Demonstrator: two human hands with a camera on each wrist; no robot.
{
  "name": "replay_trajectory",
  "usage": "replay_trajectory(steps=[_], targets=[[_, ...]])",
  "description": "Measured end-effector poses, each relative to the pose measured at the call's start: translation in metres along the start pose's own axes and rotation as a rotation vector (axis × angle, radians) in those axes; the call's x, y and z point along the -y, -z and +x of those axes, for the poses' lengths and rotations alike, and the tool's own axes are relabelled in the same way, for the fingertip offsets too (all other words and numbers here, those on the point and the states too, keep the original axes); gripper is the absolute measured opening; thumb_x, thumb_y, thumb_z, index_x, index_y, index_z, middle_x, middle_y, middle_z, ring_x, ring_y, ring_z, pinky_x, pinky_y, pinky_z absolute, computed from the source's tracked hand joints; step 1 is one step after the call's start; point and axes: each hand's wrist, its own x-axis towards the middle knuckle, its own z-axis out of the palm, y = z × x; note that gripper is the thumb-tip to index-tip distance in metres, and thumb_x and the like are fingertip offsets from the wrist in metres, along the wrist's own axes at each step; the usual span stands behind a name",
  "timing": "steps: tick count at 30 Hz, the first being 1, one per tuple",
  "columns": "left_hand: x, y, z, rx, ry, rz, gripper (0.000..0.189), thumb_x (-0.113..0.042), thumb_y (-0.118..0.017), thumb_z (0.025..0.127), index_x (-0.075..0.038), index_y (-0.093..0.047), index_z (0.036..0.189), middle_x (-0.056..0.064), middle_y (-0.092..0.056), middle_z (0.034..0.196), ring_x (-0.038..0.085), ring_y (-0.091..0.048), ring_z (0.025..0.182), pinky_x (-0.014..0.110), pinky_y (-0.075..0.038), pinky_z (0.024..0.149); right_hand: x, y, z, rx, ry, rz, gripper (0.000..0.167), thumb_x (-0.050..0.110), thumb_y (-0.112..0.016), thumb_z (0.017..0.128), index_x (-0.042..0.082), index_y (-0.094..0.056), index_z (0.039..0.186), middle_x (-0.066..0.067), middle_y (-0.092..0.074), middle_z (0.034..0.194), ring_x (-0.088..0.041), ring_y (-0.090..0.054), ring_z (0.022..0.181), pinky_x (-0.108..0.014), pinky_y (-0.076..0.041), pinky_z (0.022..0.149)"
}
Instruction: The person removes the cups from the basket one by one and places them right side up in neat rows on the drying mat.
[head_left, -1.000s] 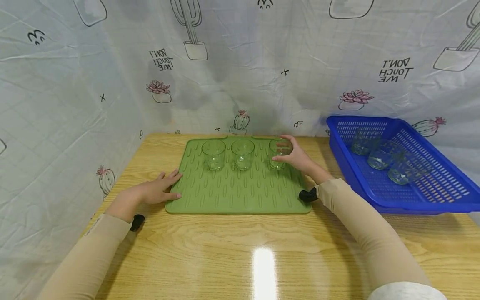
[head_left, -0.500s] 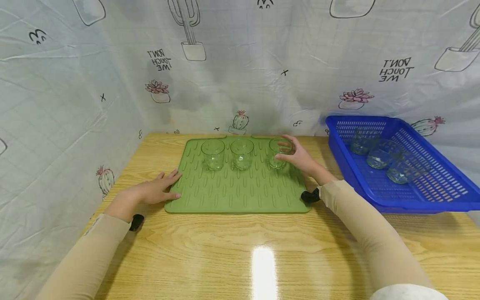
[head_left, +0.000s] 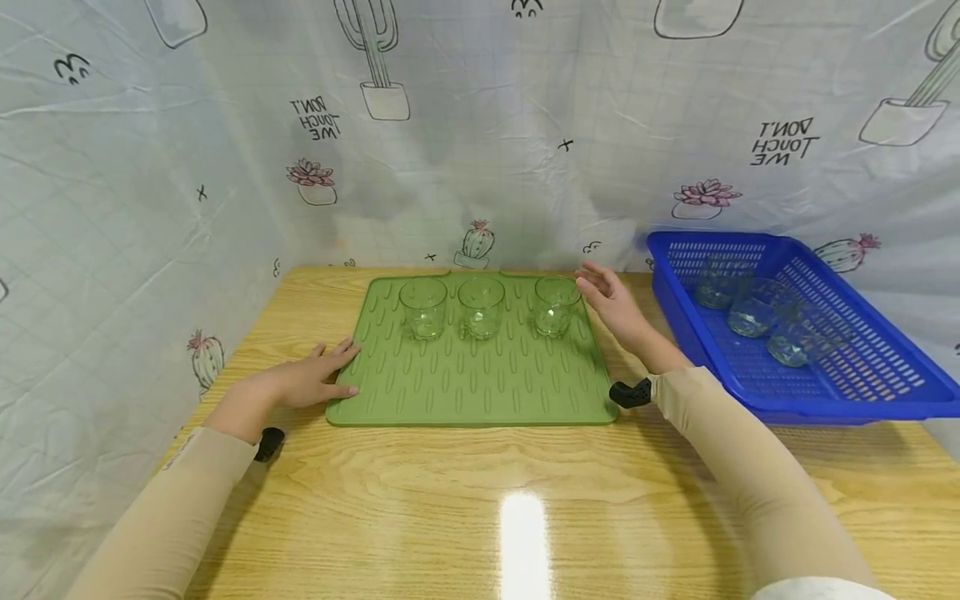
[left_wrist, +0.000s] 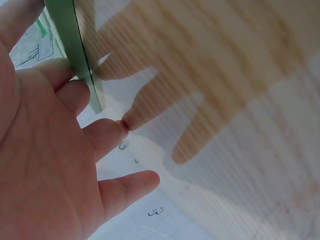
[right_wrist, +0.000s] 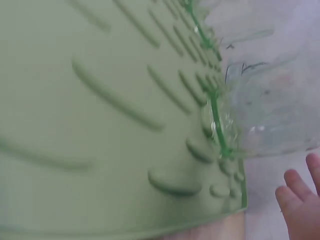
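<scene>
Three clear glasses stand upright in a row on the green ridged mat: a left glass [head_left: 424, 310], a middle glass [head_left: 482, 310] and a right glass [head_left: 556, 308]. A wider gap separates the right one from the middle one. My right hand [head_left: 617, 310] is just right of the right glass, fingers loosely bent and holding nothing; the right wrist view shows its fingertips apart from the glass wall [right_wrist: 280, 115]. At the left edge of the green mat [head_left: 472, 392], my left hand [head_left: 303, 379] rests with fingers spread, fingertips on the mat's border.
A blue perforated basket [head_left: 697, 350] stands on the right of the wooden table [head_left: 405, 508], with several clear glasses [head_left: 753, 310] inside. A white curtain [head_left: 510, 142] printed with cacti hangs behind the table and along its left side.
My right hand has let go of the right glass and drawn back to the right. That glass stays standing on the mat. The left hand keeps its place.
</scene>
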Motion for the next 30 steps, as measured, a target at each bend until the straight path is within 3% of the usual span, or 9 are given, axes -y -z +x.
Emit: replay_trajectory(steps=[11,20,25,30], targets=[[-0.001,0.002,0.0,0.0,0.016,0.002,0.09,-0.05,-0.058,0.103,-0.006,-0.011,0.166,0.021,0.005,0.17,0.055,0.013,0.148,0.084,-0.009,0.105,0.014,-0.006,-0.012,-0.149,0.01,0.043,0.056,0.024,-0.043,0.113,-0.003,-0.027,0.159,-0.025,-0.036,0.159,-0.035,-0.034,0.148,-0.043,-0.027,0.122],[-0.004,0.001,-0.002,-0.003,-0.009,0.003,0.088,-0.049,-0.057,0.104,-0.002,-0.013,0.165,0.024,0.002,0.169,0.058,0.01,0.147,0.083,-0.012,0.106,0.033,-0.007,-0.027,-0.097,0.069,0.059,0.053,0.022,-0.043,0.113,-0.003,-0.03,0.158,-0.022,-0.037,0.158,-0.032,-0.037,0.145,-0.04,-0.032,0.119],[-0.005,0.002,-0.003,0.002,-0.011,0.005,0.088,-0.048,-0.057,0.104,-0.001,-0.013,0.164,0.024,0.002,0.169,0.059,0.009,0.147,0.082,-0.017,0.105,0.044,-0.004,-0.038,-0.068,0.098,0.023,0.051,0.022,-0.045,0.112,0.0,-0.034,0.157,-0.016,-0.043,0.153,-0.021,-0.045,0.137,-0.038,-0.035,0.118],[-0.004,0.002,-0.003,0.0,-0.011,-0.008,0.088,-0.047,-0.058,0.104,-0.002,-0.012,0.165,0.024,0.004,0.169,0.058,0.011,0.147,0.082,-0.014,0.106,0.055,0.001,-0.046,-0.044,0.125,-0.001,0.05,0.025,-0.047,0.112,0.001,-0.038,0.155,-0.005,-0.049,0.144,-0.012,-0.049,0.13,-0.036,-0.038,0.115]])
